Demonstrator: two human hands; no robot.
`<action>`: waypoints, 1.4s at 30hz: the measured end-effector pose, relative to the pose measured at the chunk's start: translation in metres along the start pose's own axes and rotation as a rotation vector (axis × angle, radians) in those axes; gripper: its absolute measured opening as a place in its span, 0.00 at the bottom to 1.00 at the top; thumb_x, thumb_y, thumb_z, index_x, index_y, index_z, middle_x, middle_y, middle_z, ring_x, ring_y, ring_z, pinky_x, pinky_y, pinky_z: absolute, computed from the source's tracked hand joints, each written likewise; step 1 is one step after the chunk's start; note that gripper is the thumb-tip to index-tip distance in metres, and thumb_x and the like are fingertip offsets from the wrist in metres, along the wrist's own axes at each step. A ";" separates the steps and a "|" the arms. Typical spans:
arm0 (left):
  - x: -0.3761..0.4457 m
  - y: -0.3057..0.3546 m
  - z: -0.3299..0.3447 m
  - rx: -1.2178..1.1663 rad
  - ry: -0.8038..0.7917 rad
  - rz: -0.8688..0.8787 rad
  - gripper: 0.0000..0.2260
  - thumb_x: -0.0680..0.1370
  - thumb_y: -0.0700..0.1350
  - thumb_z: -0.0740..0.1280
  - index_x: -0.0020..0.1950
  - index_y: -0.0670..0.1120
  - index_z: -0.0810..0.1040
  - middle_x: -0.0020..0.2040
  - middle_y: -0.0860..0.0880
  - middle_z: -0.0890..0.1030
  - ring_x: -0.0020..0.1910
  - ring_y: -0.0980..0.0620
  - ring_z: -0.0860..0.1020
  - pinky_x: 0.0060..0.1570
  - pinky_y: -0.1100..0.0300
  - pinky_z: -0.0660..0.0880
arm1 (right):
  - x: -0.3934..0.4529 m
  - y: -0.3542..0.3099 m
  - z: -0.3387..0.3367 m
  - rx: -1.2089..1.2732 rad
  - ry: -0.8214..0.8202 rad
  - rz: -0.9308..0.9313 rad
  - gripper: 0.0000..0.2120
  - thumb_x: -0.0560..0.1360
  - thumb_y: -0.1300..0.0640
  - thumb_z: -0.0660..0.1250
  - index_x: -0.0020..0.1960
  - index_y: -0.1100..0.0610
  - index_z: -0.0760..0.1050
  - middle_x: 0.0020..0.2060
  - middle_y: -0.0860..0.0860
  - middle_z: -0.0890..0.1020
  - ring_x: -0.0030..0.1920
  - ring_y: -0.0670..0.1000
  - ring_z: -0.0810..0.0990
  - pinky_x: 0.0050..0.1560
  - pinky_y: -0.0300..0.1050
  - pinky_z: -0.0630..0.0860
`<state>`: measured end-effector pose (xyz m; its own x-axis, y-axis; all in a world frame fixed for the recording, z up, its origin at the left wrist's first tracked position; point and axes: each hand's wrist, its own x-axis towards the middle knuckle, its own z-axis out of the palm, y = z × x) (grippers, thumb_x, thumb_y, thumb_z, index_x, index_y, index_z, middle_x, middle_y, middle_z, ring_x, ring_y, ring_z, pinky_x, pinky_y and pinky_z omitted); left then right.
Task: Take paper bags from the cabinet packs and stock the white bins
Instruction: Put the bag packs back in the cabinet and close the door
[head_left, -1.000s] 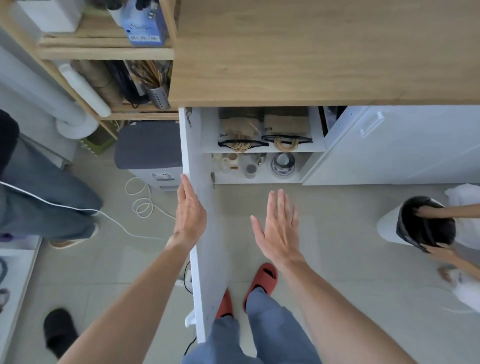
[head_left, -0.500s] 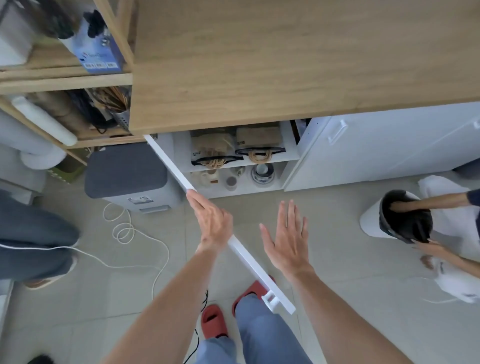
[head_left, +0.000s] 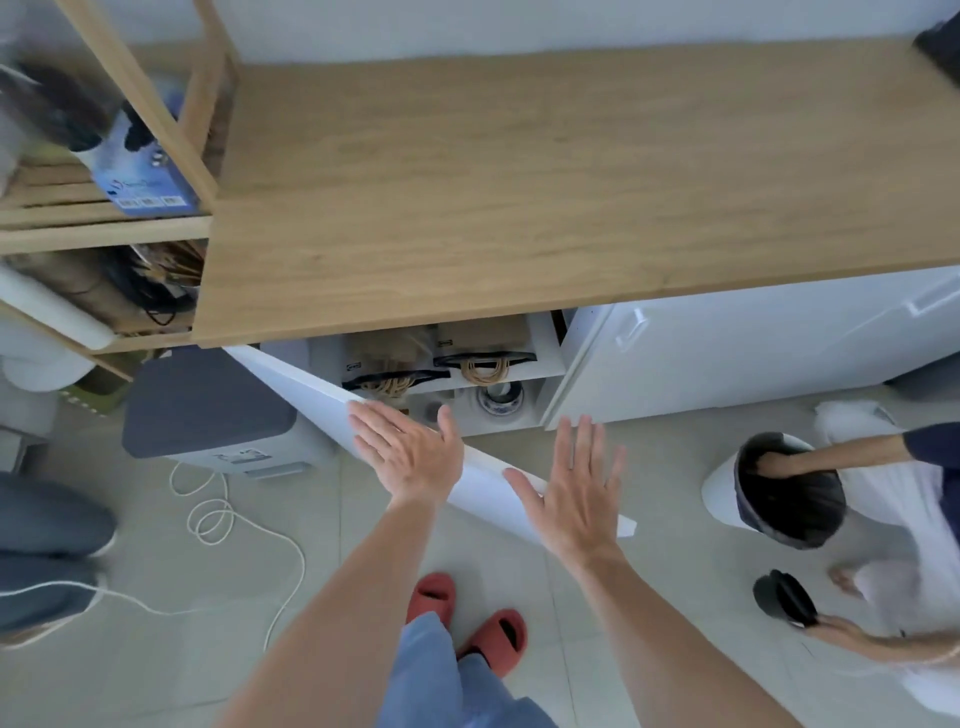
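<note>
White door panel sits under your left hand (head_left: 410, 449): its fingers (head_left: 370, 434) lie flat and spread on the cabinet door (head_left: 488, 483), pressing but closed around nothing. Your right hand (head_left: 576, 493) hovers just beside it, fingers splayed wide and empty, in front of the door's free end.

Beyond your left fingertips, inside the cabinet on the upper shelf (head_left: 550, 371), lie two packs of brown paper bags (head_left: 483, 343), side by side under the bench (head_left: 519, 197). Both lie flat, long axis running back into the cabinet, the twisted rope handles (head_left: 485, 370) pointing out towards you over the shelf edge.

Expect them to be light for single bags but dense as a wrapped pack, stiff along the folds and easily creased. The wrapping looks glossy, so probably slippery. Take a pack by its front edge near the handles and draw it straight out; the handles alone could tear.

No white bins are in view.
</note>
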<state>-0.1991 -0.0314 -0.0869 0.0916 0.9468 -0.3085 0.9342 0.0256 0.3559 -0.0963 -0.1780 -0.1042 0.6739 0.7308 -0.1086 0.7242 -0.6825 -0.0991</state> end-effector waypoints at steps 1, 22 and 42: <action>0.002 -0.002 0.002 0.061 0.034 0.064 0.42 0.81 0.63 0.50 0.78 0.33 0.37 0.79 0.35 0.39 0.79 0.38 0.41 0.77 0.45 0.43 | 0.007 0.001 -0.001 -0.013 0.002 0.013 0.48 0.74 0.25 0.40 0.80 0.60 0.55 0.78 0.61 0.56 0.79 0.60 0.51 0.75 0.65 0.45; 0.099 0.064 -0.001 0.321 0.227 0.674 0.32 0.83 0.58 0.52 0.79 0.37 0.58 0.79 0.37 0.58 0.78 0.39 0.57 0.74 0.43 0.59 | 0.175 0.008 -0.014 0.119 0.060 0.125 0.44 0.78 0.31 0.43 0.80 0.62 0.38 0.77 0.66 0.38 0.78 0.66 0.43 0.70 0.74 0.46; 0.202 0.116 -0.035 0.229 0.153 0.558 0.31 0.79 0.55 0.48 0.78 0.41 0.62 0.78 0.39 0.60 0.78 0.40 0.58 0.75 0.44 0.57 | 0.257 -0.026 -0.048 0.113 0.240 -0.145 0.33 0.77 0.40 0.55 0.75 0.60 0.66 0.77 0.59 0.62 0.78 0.60 0.55 0.75 0.64 0.51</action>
<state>-0.0838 0.1743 -0.0770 0.5530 0.8332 0.0058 0.8113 -0.5401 0.2239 0.0651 0.0285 -0.0820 0.5899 0.7934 0.1503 0.8034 -0.5580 -0.2076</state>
